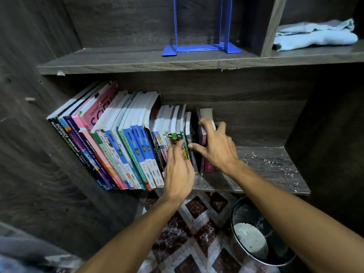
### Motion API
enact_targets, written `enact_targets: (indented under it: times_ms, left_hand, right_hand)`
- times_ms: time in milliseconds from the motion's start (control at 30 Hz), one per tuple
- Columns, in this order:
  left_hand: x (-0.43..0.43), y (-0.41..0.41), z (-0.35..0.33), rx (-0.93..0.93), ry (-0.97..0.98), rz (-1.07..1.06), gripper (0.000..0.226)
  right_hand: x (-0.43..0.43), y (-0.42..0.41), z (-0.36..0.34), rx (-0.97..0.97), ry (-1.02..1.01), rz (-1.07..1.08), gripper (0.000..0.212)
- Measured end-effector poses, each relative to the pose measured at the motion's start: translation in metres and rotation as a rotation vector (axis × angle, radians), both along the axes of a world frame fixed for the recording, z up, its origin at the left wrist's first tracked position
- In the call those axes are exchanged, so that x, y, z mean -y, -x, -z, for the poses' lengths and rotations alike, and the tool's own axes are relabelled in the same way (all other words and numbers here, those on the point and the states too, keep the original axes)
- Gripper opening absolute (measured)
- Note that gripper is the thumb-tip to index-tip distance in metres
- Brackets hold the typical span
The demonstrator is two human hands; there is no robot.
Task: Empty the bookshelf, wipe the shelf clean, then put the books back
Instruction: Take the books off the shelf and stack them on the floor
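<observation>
The task looked barely begun. The lower shelf (pixel 256 174) was crowded with a row of books (pixel 122 142) leaning leftward and filling its left and middle, while the right part lay bare and speckled with pale crumbs or dust, so no wiping appeared to have been done there. On that evidence I judged the emptying stage was just starting; clearing the books, wiping, and returning them all remained. A folded pale blue cloth (pixel 315 36) sat in the upper right compartment, well apart from both hands, and a blue bookend (pixel 201 48) stood on the upper shelf.

Both forearms reached forward from the near edge toward the right end of the row. The left hand (pixel 179 166) lay against the spines of the thin books near the row's right end, fingers curled against them; whether its grip had closed on any one book could not be told. The right hand (pixel 216 144) was spread wide over the last dark and magenta books (pixel 204 138), fingers over their top edges and thumb pointing left toward the neighbouring spines, a loose, half-open grip resting on them rather than clamping. A bin (pixel 258 233) stood on the patterned floor below right.
</observation>
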State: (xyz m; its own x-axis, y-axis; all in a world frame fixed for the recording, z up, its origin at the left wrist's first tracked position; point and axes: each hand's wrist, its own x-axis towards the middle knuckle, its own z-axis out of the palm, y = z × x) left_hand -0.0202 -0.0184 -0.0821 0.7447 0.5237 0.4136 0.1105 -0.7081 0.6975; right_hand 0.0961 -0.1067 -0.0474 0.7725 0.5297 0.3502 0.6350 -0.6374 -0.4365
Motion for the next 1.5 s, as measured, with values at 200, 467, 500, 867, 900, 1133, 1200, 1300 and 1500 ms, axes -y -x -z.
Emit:
enact_targets:
  times_ms: [200, 467, 500, 867, 900, 1133, 1200, 1300, 1500]
  left_hand:
    - [0.006, 0.001, -0.005, -0.028, -0.003, 0.017, 0.056]
    - [0.008, -0.003, -0.009, -0.058, 0.020, 0.030, 0.058]
    - [0.007, -0.004, -0.009, -0.064, 0.025, 0.032, 0.058]
    - [0.016, -0.036, -0.008, -0.246, 0.086, 0.241, 0.093]
    - [0.018, -0.040, -0.007, -0.242, 0.100, 0.233, 0.096]
    - [0.034, -0.056, 0.009, -0.108, 0.096, 0.094, 0.098]
    - [0.036, -0.063, 0.006, -0.064, 0.118, 0.050, 0.093]
    - [0.040, -0.073, -0.001, -0.059, 0.160, -0.026, 0.093]
    - [0.034, -0.073, -0.004, -0.103, 0.116, -0.073, 0.083]
  right_hand:
    - [-0.003, 0.002, 0.000, 0.022, -0.020, 0.000, 0.062]
    - [-0.005, 0.004, -0.004, -0.050, -0.059, 0.056, 0.056]
    - [-0.004, 0.004, -0.005, -0.058, -0.056, 0.060, 0.056]
    - [0.003, -0.005, -0.010, -0.214, -0.137, 0.133, 0.072]
    - [0.004, -0.005, -0.010, -0.218, -0.154, 0.137, 0.072]
    - [0.014, -0.014, -0.007, -0.365, -0.174, 0.074, 0.078]
    - [0.021, -0.019, -0.009, -0.505, -0.222, 0.005, 0.086]
    - [0.029, -0.025, -0.012, -0.767, -0.366, -0.048, 0.104]
    - [0.037, -0.030, 0.006, -0.807, -0.572, -0.020, 0.049]
